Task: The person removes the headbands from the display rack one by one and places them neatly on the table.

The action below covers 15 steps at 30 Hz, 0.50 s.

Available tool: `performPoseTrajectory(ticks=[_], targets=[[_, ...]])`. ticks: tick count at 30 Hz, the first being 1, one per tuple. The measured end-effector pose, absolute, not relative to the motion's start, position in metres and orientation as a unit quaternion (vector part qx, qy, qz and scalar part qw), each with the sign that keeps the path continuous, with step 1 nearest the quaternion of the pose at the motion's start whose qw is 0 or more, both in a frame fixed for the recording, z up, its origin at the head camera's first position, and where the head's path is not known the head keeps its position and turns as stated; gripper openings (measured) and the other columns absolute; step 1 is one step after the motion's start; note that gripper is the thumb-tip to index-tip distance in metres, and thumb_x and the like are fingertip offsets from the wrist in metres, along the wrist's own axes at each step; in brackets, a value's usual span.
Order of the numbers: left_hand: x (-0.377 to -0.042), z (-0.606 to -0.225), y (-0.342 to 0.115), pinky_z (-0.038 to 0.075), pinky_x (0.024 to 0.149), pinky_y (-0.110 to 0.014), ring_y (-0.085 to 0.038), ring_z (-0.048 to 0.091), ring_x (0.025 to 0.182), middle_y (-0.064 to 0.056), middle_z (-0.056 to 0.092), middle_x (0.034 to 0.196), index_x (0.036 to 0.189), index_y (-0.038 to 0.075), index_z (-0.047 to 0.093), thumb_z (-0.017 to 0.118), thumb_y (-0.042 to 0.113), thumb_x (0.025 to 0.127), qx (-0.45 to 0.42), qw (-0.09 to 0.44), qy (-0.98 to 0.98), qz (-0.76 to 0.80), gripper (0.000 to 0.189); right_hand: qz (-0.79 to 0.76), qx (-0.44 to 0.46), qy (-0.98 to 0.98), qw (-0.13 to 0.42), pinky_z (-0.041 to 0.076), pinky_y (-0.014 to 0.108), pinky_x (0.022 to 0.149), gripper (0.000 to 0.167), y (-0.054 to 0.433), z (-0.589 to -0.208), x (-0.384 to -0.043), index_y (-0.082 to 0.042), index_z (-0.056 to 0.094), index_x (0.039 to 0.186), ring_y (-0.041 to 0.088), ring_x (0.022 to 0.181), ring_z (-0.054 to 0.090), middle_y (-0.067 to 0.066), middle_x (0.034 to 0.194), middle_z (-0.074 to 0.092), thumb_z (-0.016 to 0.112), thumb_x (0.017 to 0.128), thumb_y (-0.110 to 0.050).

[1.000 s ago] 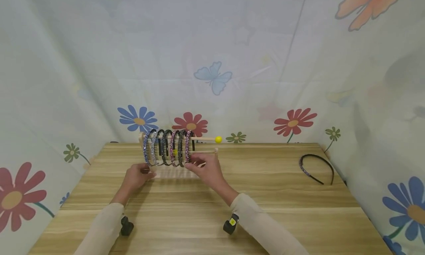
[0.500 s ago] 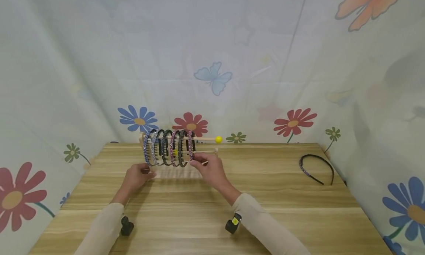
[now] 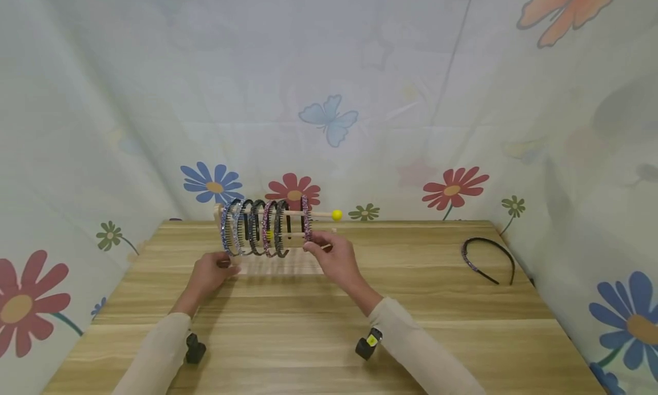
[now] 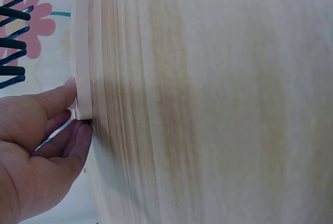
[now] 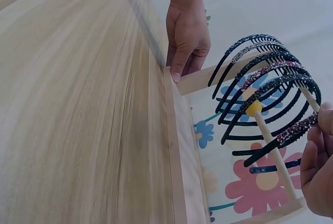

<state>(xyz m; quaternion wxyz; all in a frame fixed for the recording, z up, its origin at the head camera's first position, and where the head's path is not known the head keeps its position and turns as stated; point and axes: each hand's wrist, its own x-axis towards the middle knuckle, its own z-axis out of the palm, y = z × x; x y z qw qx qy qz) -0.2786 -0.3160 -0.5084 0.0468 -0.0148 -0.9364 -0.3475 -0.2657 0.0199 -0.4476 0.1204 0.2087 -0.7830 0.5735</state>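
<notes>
A wooden headband stand (image 3: 321, 214) with yellow-tipped rods stands on the table, left of centre in the head view. Several rhinestone-covered headbands (image 3: 236, 229) hang on its upper rod, in blue, silver, dark and pink. My left hand (image 3: 208, 275) grips the left end of the base (image 4: 83, 41), its thumb on one side and fingers around the edge. Between thumb and fingers, my right hand (image 3: 338, 258) pinches the lower part of a pink headband (image 3: 307, 218), which sits on the rod apart from the others. In the right wrist view that headband's (image 5: 296, 130) teeth are partly hidden by fingers.
Farther right on the wood-grain table (image 3: 411, 281) lies a lone black headband (image 3: 465, 253) with a sparkly purple section. A floral curtain (image 3: 390, 155) rises behind the table. Black wrist cameras (image 3: 195, 349) sit at both cuffs.
My right hand has drawn the pink headband rightward along the rod, opening a gap from the dark one beside it. The left hand has stayed at the base.
</notes>
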Motion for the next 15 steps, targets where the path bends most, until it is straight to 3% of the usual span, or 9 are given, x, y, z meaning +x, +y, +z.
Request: performPoseTrajectory(ticks=[7, 15], targets=[[-0.2796, -0.5078, -0.3166, 0.055, 0.090, -0.056, -0.043, 0.069, 0.104, -0.027, 0.073, 0.110, 0.097, -0.001, 0.072, 0.077, 0.018, 0.092, -0.017, 0.046, -0.937, -0.345, 0.020, 0.587, 0.201, -0.775, 0.122, 0.059, 0.026, 0.074, 0.019, 0.0249, -0.4508, -0.2668, -0.005, 0.076, 0.109, 0.014, 0.090, 0.069, 0.002, 0.097, 0.076, 0.073, 0.095, -0.018], [-0.2811, -0.5111, -0.3172, 0.055, 0.094, -0.055, -0.044, 0.068, 0.108, -0.028, 0.071, 0.117, 0.109, -0.005, 0.072, 0.077, 0.019, 0.092, -0.012, 0.036, -0.936, -0.351, 0.030, 0.600, 0.196, -0.763, 0.141, 0.059, 0.027, 0.073, 0.019, 0.0291, -0.4485, -0.2649, -0.005, 0.077, 0.108, 0.016, 0.088, 0.069, 0.004, 0.097, 0.077, 0.074, 0.095, -0.019]])
